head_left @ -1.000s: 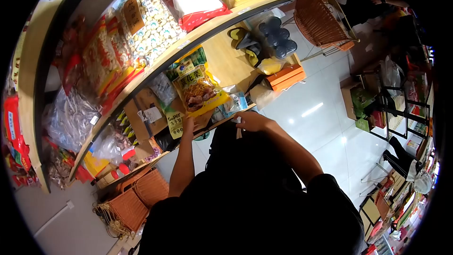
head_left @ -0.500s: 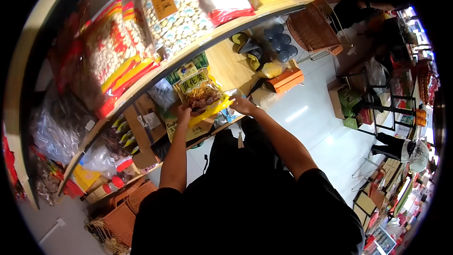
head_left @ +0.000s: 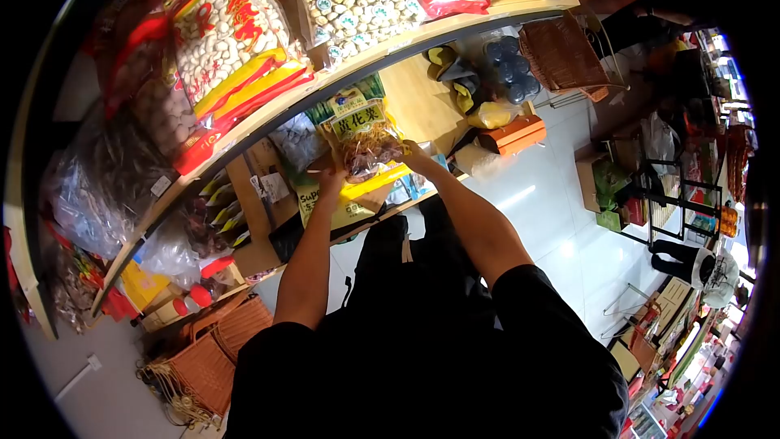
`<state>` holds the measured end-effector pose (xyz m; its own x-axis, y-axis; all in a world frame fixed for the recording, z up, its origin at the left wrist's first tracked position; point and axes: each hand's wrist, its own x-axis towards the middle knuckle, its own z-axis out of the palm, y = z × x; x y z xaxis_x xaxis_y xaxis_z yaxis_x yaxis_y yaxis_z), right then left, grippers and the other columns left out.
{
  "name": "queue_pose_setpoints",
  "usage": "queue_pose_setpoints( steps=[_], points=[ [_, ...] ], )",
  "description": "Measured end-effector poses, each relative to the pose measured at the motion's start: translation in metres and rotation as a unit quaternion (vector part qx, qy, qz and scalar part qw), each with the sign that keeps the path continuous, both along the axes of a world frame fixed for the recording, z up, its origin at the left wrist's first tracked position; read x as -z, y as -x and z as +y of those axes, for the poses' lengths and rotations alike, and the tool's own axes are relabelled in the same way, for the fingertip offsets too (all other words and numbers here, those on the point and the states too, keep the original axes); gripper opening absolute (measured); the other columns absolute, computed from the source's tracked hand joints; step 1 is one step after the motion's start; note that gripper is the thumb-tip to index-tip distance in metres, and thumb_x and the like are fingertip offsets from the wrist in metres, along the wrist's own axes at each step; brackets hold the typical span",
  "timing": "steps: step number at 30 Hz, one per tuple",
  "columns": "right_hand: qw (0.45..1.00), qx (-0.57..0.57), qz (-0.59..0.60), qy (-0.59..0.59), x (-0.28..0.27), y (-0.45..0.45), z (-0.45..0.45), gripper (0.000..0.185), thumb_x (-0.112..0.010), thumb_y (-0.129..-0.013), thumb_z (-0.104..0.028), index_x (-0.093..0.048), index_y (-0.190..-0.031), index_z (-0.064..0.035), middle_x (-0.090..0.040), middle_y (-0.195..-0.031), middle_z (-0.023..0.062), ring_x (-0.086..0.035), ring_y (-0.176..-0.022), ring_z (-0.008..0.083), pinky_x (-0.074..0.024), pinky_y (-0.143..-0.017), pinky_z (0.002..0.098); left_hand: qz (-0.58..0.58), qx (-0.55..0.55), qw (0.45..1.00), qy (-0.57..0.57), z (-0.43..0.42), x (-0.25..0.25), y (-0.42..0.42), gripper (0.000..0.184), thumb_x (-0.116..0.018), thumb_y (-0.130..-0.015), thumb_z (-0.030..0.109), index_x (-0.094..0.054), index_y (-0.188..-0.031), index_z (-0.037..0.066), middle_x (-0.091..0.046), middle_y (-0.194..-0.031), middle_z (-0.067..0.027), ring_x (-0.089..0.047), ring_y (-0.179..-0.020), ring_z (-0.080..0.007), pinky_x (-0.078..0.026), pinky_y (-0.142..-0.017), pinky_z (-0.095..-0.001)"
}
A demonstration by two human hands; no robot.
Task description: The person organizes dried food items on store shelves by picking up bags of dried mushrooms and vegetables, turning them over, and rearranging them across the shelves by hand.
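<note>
A yellow and green bag of dried daylily with a clear window lies at the front of the lower shelf, between my two hands. My left hand is closed on its lower left edge. On the other side, my right hand grips the right edge, its fingers partly hidden by the bag. More green packaging shows just behind it. Below the bag is a pale yellow-green packet, partly covered. A clear plastic bag sits to the left.
The upper shelf edge overhangs close behind the bag, carrying bags of white beans and lotus seeds. An orange box stands right on the lower shelf. Wicker baskets are at lower left. A person is at far right.
The bag has gone slightly farther back onto the shelf, with both hands following. My right hand now grips higher along its side. The whole view has shifted, and shelf items appear farther right.
</note>
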<state>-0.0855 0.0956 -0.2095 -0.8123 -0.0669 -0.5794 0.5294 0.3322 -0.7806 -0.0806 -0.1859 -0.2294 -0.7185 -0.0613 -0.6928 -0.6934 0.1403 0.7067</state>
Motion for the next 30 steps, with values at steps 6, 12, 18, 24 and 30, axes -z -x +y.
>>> queue_pose_setpoints(
  steps=[6, 12, 18, 24, 30],
  points=[
    [0.975, 0.084, -0.037, 0.204, -0.050, -0.005, -0.004, 0.062, -0.069, -0.077, -0.009, -0.041, -0.130, 0.0082, -0.060, -0.114, 0.0166, -0.058, -0.104, 0.0258, -0.0452, -0.090, 0.0344, -0.012, 0.049, 0.998, -0.027, 0.032, -0.105, 0.011, 0.055, -0.071, -0.079, 0.040, -0.059, -0.117, 0.003, -0.061, -0.112, -0.0069, -0.058, -0.100, -0.0190, -0.045, -0.082, -0.0318],
    [0.984, 0.076, -0.003, 0.161, -0.064, -0.016, -0.014, 0.056, -0.064, -0.081, -0.013, -0.044, -0.131, 0.0038, -0.058, -0.112, 0.0147, -0.054, -0.106, 0.0241, -0.0428, -0.092, 0.0341, -0.032, 0.064, 0.997, 0.015, 0.041, -0.094, 0.011, 0.060, -0.072, -0.079, 0.039, -0.054, -0.124, 0.004, -0.060, -0.113, -0.0054, -0.057, -0.101, -0.0184, -0.045, -0.087, -0.0313],
    [0.981, 0.040, 0.011, 0.192, -0.069, -0.028, -0.024, 0.061, -0.065, -0.081, -0.016, -0.043, -0.136, -0.0006, -0.054, -0.122, 0.0137, -0.050, -0.113, 0.0232, -0.0380, -0.097, 0.0338, 0.031, 0.059, 0.989, -0.129, 0.037, -0.087, -0.003, 0.043, -0.070, -0.082, 0.023, -0.056, -0.119, 0.004, -0.061, -0.112, -0.0052, -0.061, -0.095, -0.0175, -0.050, -0.079, -0.0313],
    [0.978, 0.020, 0.030, 0.206, -0.081, -0.048, -0.006, 0.054, -0.060, -0.084, -0.019, -0.047, -0.133, -0.0011, -0.054, -0.126, 0.0148, -0.050, -0.116, 0.0242, -0.0367, -0.099, 0.0333, 0.055, 0.032, 0.995, -0.072, 0.025, -0.082, -0.014, 0.036, -0.069, -0.082, 0.015, -0.059, -0.114, 0.003, -0.063, -0.107, -0.0062, -0.062, -0.092, -0.0171, -0.051, -0.077, -0.0313],
    [0.975, 0.156, -0.035, 0.154, -0.071, -0.068, 0.002, 0.054, -0.055, -0.089, -0.039, -0.050, -0.128, -0.0028, -0.054, -0.125, 0.0138, -0.050, -0.116, 0.0242, -0.0358, -0.099, 0.0345, 0.070, 0.077, 0.987, -0.122, 0.024, -0.168, -0.040, 0.044, -0.071, -0.080, 0.017, -0.054, -0.118, 0.001, -0.062, -0.106, -0.0057, -0.060, -0.090, -0.0149, -0.047, -0.078, -0.0298]
  ],
)
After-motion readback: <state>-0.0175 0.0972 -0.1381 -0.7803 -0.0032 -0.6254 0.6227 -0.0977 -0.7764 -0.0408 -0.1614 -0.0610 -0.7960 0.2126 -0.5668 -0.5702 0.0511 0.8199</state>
